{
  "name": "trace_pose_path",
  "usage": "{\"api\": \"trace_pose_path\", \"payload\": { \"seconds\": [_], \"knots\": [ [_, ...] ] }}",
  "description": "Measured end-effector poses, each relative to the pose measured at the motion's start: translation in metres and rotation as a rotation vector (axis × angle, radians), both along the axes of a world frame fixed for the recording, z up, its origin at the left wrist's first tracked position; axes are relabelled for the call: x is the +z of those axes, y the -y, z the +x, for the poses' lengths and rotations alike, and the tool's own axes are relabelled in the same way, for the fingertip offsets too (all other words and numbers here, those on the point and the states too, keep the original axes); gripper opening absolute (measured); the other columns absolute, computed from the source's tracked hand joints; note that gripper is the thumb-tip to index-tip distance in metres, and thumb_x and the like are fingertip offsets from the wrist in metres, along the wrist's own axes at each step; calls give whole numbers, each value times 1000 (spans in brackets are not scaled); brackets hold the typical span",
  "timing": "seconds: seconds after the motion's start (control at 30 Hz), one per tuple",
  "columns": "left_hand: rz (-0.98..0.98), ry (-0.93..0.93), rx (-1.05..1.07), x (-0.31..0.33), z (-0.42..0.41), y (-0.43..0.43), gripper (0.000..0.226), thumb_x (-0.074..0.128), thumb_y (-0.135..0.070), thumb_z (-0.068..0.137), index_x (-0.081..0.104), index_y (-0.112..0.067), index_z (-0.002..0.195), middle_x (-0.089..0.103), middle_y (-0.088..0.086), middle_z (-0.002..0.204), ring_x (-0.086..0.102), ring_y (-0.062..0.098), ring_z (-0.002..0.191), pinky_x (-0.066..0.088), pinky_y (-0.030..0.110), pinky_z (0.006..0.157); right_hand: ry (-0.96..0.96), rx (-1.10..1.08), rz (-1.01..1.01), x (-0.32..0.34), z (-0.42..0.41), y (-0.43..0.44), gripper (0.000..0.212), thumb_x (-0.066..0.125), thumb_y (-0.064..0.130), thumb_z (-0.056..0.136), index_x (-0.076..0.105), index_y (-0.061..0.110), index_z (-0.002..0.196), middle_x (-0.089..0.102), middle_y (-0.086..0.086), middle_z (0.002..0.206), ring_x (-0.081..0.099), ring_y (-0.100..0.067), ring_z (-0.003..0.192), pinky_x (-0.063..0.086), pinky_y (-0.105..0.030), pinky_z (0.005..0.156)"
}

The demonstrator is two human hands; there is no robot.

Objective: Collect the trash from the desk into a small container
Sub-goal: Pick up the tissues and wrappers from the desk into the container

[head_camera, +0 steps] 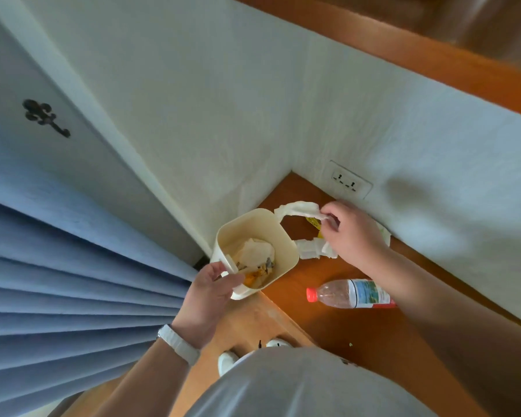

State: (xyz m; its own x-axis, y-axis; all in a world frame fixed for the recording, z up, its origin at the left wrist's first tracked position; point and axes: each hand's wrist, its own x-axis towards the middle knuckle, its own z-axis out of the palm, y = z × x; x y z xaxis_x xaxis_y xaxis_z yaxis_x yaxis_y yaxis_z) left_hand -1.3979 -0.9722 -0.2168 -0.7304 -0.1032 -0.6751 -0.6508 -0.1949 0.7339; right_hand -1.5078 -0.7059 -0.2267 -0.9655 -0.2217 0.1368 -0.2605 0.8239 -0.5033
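A: What's hard to make out here?

B: The yellow wrapper (313, 223) sits mostly behind the right hand (351, 236); it carries dark print, but too little shows to read. A pale-edged sheet beside the wall is also largely covered by that hand. The bottle's (351, 293) base end is cut off by the forearm, and its label is too blurred to read.

A: And the tissue?

B: The right hand pinches one end of a long twisted white tissue (298, 209) between thumb and fingertips. It arcs from the hand toward the container (251, 251), then curls back along the counter (358, 335) under the wrist.

A: The container?

B: Cream, squarish, open mouth tilted toward the camera, held over the counter's left edge. The left hand (211, 291) closes on its near rim, thumb inside. Crumpled paper and yellow scraps lie within.

A: Bottle's direction?

B: On its side, long axis left-right, red cap pointing left.
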Motion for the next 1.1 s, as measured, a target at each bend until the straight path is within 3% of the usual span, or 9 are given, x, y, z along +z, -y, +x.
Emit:
{"api": "trace_pose_path", "payload": {
  "seconds": [0.1, 0.17, 0.33, 0.47, 0.6, 0.73, 0.83, 0.97, 1.1],
  "knots": [
    [-12, -16, -35, 4, 1, 5, 27, 70, -10, 91, 64, -7, 118, 76, 12, 114, 73, 24, 105, 56, 28, 83, -115, 104, -40, 24, 9, 14, 10, 66, 8, 85, 66, 11, 95, 50, 11, 82, 45, -4, 59, 36, -20, 50],
    [-26, -22, -52, 6, 2, 9, 33, 75, -14, 88, 64, -8, 118, 75, 14, 116, 71, 26, 108, 57, 34, 90, -163, 208, -37, 32, 16, 25, 10, 67, 5, 82, 66, 9, 90, 55, 8, 82, 52, -10, 63, 40, -22, 49],
    [-69, -62, -93, 5, 3, 10, 60, 82, -40, 62, 69, -16, 115, 77, 10, 114, 71, 29, 112, 52, 50, 104, -83, 361, 83, 31, 24, 52, 10, 60, 10, 86, 66, 13, 94, 60, 3, 92, 56, -13, 73, 51, -34, 52],
    [-26, -36, -100, 6, 9, -5, 55, 82, -32, 66, 68, -11, 115, 76, 16, 113, 72, 33, 109, 55, 50, 102, 68, 461, 68, 27, 31, 77, 13, 56, 16, 91, 65, 15, 100, 57, 6, 97, 55, -12, 78, 48, -31, 62],
    [-2, -28, -86, 4, 8, -15, 39, 77, -18, 79, 67, -5, 115, 76, 18, 111, 73, 33, 105, 58, 41, 94, 145, 521, -10, 24, 32, 86, 18, 59, 27, 93, 63, 17, 108, 56, 9, 100, 49, -4, 70, 37, -23, 61],
    [-19, -21, -3, 3, 5, -17, 42, 78, -17, 80, 64, -5, 118, 74, 19, 116, 72, 33, 108, 57, 44, 97, 84, 461, -110, 19, 21, 59, 18, 58, 25, 92, 65, 14, 104, 58, 9, 96, 58, -10, 80, 51, -26, 67],
    [-30, -8, 62, 4, 3, -19, 25, 70, -7, 91, 62, -5, 115, 75, 17, 112, 73, 29, 103, 57, 36, 86, 50, 289, -167, 4, 4, 22, 9, 64, 15, 89, 67, 12, 98, 59, 7, 92, 59, -9, 76, 52, -25, 64],
    [-29, -16, 123, 6, 3, -25, 13, 63, -1, 93, 65, -6, 105, 78, 9, 97, 76, 18, 86, 56, 32, 84, 269, 150, 77, -45, -21, -19, 22, 62, 25, 91, 64, 16, 112, 59, 3, 107, 60, -16, 91, 54, -37, 76],
    [-10, -12, 147, 5, 8, -27, 23, 63, -1, 93, 63, -2, 116, 77, 14, 108, 75, 20, 91, 55, 32, 86, 439, 239, 333, -92, -25, -30, 34, 56, 31, 91, 54, 23, 124, 55, 3, 119, 61, -18, 97, 55, -39, 78]
  ]
}}
